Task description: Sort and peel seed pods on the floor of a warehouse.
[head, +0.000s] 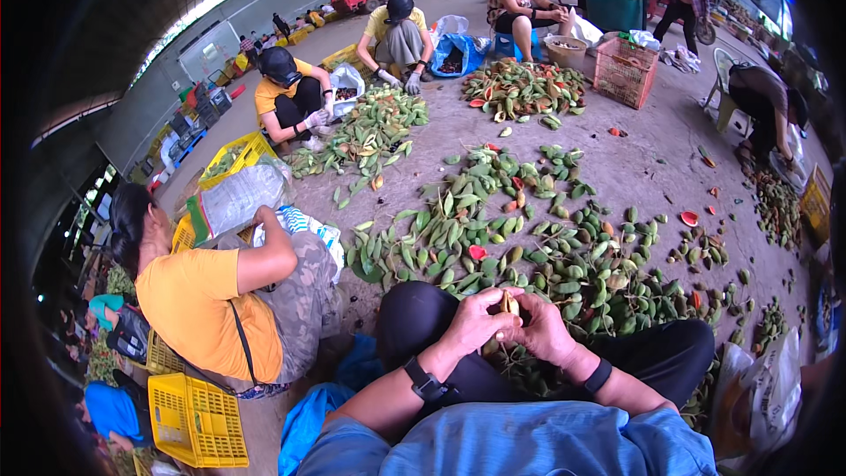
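My left hand (477,320) and my right hand (543,327) meet in front of my knees, both with their fingertips on one brownish-yellow seed pod (509,303). The pod stands upright between the fingers and looks partly split. A black band is on each wrist. Beneath and beyond my hands, a wide pile of green pods (581,271) covers the concrete floor. Among them lie opened husks with red insides, such as a red husk piece (477,252).
A person in an orange shirt (205,304) sits close at the left, near a yellow plastic crate (198,420). Blue plastic sheeting (310,420) lies beside me. A white plastic bag (770,390) stands at the right. Several other people sit by pod piles farther off, near an orange crate (626,73).
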{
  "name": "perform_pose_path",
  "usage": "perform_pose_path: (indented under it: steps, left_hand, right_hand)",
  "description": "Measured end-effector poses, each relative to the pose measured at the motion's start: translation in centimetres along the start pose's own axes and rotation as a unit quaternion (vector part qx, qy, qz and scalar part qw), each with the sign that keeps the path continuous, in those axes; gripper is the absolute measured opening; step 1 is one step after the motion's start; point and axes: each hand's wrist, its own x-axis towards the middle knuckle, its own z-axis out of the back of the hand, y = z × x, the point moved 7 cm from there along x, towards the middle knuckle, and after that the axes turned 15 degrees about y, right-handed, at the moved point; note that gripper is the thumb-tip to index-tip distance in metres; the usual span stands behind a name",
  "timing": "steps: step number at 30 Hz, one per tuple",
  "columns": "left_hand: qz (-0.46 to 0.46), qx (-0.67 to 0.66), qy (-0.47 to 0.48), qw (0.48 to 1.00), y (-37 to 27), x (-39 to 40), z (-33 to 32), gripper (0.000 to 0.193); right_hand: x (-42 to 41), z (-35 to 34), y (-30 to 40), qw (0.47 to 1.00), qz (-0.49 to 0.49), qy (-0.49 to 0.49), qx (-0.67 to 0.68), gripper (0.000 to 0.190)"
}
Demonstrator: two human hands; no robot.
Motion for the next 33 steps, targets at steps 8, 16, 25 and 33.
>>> perform_pose_path:
  steps: [8, 16, 25, 33]
  left_hand:
    - [0.061, -0.151, -0.022, 0.986, 2.6, 1.2, 1.1, 0.032]
    - [0.034, -0.274, 0.008, 0.961, 4.0, 1.8, 1.6, 0.04]
    - [0.01, 0.234, -0.077, 0.969, 2.2, 1.9, 0.8, 0.049]
    - [0.005, 0.509, -0.07, 0.858, 1.7, 1.7, -0.7, 0.047]
  right_hand:
    - [0.8, 0.0, -3.0, 0.981, -0.046, 0.052, 0.183, 0.049]
    - [0.3, -1.4, -7.2, 0.856, -0.115, 0.033, 0.502, 0.04]
    - [0.6, -4.1, -9.1, 0.757, -0.127, -0.04, 0.64, 0.026]
    - [0.9, -6.3, -9.9, 0.696, -0.136, 0.008, 0.705, 0.022]
